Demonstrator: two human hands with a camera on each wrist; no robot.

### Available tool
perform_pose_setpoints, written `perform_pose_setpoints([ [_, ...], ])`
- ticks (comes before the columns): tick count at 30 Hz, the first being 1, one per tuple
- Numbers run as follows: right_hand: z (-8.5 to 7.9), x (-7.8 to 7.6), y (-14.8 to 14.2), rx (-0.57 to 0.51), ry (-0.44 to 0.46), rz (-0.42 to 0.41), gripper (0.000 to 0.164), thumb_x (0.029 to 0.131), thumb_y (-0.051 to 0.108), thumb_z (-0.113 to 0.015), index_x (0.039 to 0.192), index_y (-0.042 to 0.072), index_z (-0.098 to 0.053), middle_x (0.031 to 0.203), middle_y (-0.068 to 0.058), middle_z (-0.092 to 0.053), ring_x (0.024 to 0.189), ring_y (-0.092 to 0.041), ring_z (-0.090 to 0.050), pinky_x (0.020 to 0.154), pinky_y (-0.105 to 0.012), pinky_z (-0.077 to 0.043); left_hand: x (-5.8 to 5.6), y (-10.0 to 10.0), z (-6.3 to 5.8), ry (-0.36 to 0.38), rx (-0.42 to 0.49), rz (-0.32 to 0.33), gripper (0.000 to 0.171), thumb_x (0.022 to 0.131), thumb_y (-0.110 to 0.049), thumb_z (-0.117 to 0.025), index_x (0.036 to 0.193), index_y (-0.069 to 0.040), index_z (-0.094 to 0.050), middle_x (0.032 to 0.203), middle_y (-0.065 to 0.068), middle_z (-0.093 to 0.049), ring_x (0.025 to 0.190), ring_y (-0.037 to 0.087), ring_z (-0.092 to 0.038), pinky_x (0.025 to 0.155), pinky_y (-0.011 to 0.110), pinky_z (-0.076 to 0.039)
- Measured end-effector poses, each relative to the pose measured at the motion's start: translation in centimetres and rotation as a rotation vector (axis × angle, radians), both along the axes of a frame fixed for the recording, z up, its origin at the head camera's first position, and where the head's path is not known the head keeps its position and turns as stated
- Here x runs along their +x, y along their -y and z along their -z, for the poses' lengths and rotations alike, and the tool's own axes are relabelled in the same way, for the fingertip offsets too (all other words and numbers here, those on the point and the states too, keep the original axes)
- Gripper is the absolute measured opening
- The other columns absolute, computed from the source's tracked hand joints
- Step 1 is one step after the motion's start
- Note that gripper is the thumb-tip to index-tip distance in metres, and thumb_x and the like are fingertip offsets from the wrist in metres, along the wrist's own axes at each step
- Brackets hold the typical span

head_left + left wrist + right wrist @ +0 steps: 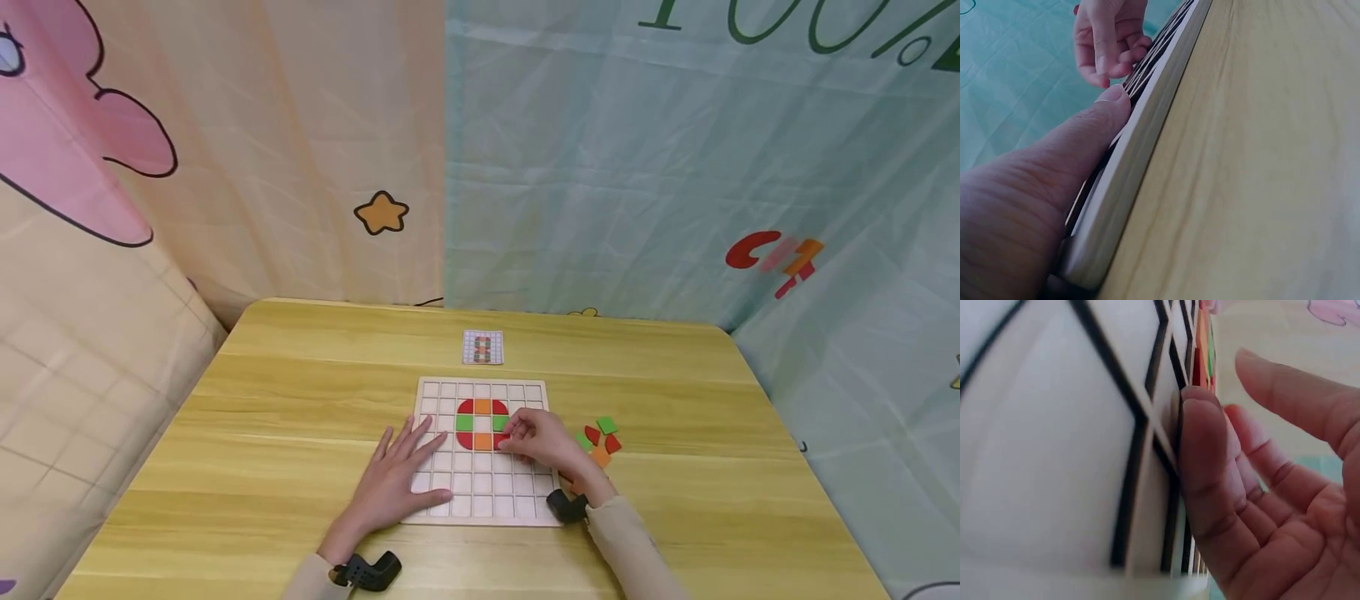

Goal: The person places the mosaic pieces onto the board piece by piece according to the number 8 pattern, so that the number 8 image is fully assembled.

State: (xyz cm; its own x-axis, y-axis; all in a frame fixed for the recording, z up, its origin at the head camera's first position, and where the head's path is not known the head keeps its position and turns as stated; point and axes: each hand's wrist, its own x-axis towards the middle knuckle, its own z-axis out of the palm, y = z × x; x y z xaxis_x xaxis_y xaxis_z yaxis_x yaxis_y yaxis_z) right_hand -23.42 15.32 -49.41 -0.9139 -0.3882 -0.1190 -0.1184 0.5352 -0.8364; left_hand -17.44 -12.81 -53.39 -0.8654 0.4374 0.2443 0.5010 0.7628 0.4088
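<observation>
A white grid board (480, 505) lies on the table. A ring of red, orange and green tiles (483, 407) sits in its upper middle cells around a bare white cell. My right hand (547, 439) is at the ring's right side, its fingertips at the lower right red tile (497, 438). In the right wrist view the fingers (1204, 447) bend loosely near the board, two digits well apart, with no tile visible between them. My left hand (401, 475) rests spread over the board's left edge, with the thumb (1107, 106) on the board.
Loose red, green and orange tiles (600, 456) lie in a heap right of the board, partly hidden by the right forearm. A small pattern card (482, 347) lies behind the board. Printed curtains (600, 183) hang around the wooden table (315, 392).
</observation>
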Motion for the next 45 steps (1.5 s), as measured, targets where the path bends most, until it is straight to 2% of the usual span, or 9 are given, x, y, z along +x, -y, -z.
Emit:
perform_pose_setpoints([
  [6,-0.8,0.2,-3.5,-0.013,-0.056,0.062,0.017,0.086,0.021,-0.072,0.092,0.007,-0.064,0.076,-0.002,-0.061,0.064,-0.020,-0.057,0.054,-0.027,-0.050,0.0,-0.1,0.2,-0.006,0.014,-0.004,0.082,0.079,-0.068,-0.060,0.144,-0.020,-0.044,0.154,0.008,-0.025,0.142,0.031,-0.013,0.112,0.052,-0.003],
  [12,-1.3,-0.1,-7.8,0.051,-0.151,0.131,0.012,0.084,0.011,-0.073,0.089,0.004,-0.065,0.075,-0.001,-0.060,0.065,-0.017,-0.054,0.055,-0.024,-0.047,0.0,-0.1,0.2,-0.026,0.021,-0.003,0.083,0.078,-0.068,-0.060,0.142,-0.018,-0.047,0.153,0.009,-0.027,0.141,0.033,-0.016,0.112,0.054,-0.006],
  [16,-1.8,0.3,-9.4,0.112,-0.129,0.091,0.017,0.080,0.013,-0.077,0.088,0.003,-0.066,0.073,-0.001,-0.058,0.063,-0.017,-0.052,0.053,-0.024,-0.045,-0.1,-0.1,0.0,-0.010,0.003,-0.004,0.083,0.078,-0.069,-0.059,0.142,-0.017,-0.047,0.154,0.009,-0.025,0.141,0.033,-0.014,0.112,0.053,-0.004],
  [20,-1.6,1.0,-9.5,0.171,-0.103,-0.011,0.025,0.075,0.022,-0.082,0.087,0.006,-0.066,0.071,0.002,-0.056,0.061,-0.015,-0.050,0.052,-0.024,-0.043,0.0,0.0,0.0,0.018,-0.007,-0.010,0.083,0.078,-0.069,-0.058,0.144,-0.020,-0.044,0.155,0.006,-0.023,0.142,0.030,-0.011,0.113,0.051,-0.002],
  [23,-1.2,1.6,-9.1,0.215,-0.101,-0.045,0.031,0.071,0.029,-0.084,0.085,0.010,-0.064,0.070,0.004,-0.055,0.060,-0.012,-0.050,0.052,-0.025,-0.043,-0.1,0.0,0.1,0.021,0.000,-0.011,0.083,0.078,-0.070,-0.058,0.145,-0.022,-0.043,0.155,0.005,-0.022,0.142,0.029,-0.010,0.113,0.050,-0.001],
  [28,-1.2,2.1,-8.4,0.242,-0.140,-0.058,0.031,0.069,0.029,-0.085,0.083,0.012,-0.063,0.069,0.005,-0.052,0.058,-0.010,-0.048,0.053,-0.025,-0.042,-0.1,-0.1,0.3,0.002,0.003,-0.010,0.084,0.078,-0.070,-0.058,0.144,-0.022,-0.043,0.155,0.005,-0.022,0.142,0.029,-0.011,0.113,0.051,-0.002],
  [33,-1.1,1.9,-8.0,0.209,-0.140,-0.045,0.022,0.073,0.022,-0.083,0.081,0.011,-0.065,0.068,0.005,-0.053,0.058,-0.011,-0.048,0.053,-0.025,-0.041,-0.2,-0.2,0.2,-0.020,0.013,-0.009,0.084,0.077,-0.067,-0.062,0.143,-0.020,-0.045,0.154,0.007,-0.025,0.141,0.032,-0.014,0.112,0.053,-0.004],
  [39,-1.2,1.7,-7.8,0.236,-0.174,-0.026,0.015,0.079,0.021,-0.079,0.078,0.014,-0.066,0.068,0.007,-0.055,0.059,-0.011,-0.049,0.054,-0.026,-0.042,-0.3,-0.2,0.0,-0.036,0.014,-0.005,0.083,0.076,-0.065,-0.064,0.143,-0.018,-0.046,0.154,0.008,-0.026,0.141,0.033,-0.016,0.112,0.054,-0.006],
  [45,-0.9,1.7,-8.0,0.240,-0.159,-0.022,0.020,0.073,0.019,-0.083,0.083,0.012,-0.067,0.070,0.005,-0.055,0.059,-0.013,-0.047,0.053,-0.025,-0.042,0.0,-0.1,0.0,-0.021,0.014,-0.001,0.082,0.078,-0.067,-0.061,0.143,-0.019,-0.045,0.154,0.008,-0.026,0.141,0.033,-0.014,0.112,0.053,-0.005],
])
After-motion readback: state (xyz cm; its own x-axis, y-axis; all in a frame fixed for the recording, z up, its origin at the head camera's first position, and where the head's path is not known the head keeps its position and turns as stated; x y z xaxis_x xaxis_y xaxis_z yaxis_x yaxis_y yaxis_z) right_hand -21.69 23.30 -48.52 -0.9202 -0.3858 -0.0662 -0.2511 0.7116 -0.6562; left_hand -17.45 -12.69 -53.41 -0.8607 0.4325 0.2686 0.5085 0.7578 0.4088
